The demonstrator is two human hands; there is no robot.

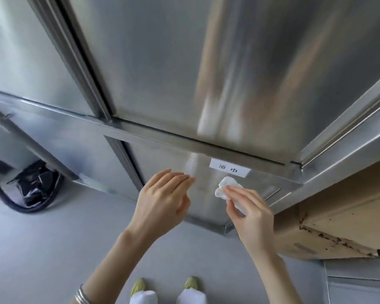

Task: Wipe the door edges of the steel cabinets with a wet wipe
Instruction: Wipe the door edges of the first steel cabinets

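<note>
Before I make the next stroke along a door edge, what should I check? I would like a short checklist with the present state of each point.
1. Wet wipe held firmly: ok, the right hand pinches it, crumpled.
2. Left hand free to steady: ok, open and holding nothing.
3. Lower door closed: ok, it looks shut.
4. Wipe placed on an edge: not ok, it is in front of the door face, just below the label.
5. Wipe moist enough: cannot tell.
6. Right-side edge reachable: cannot tell, a cardboard box stands close there.
</note>
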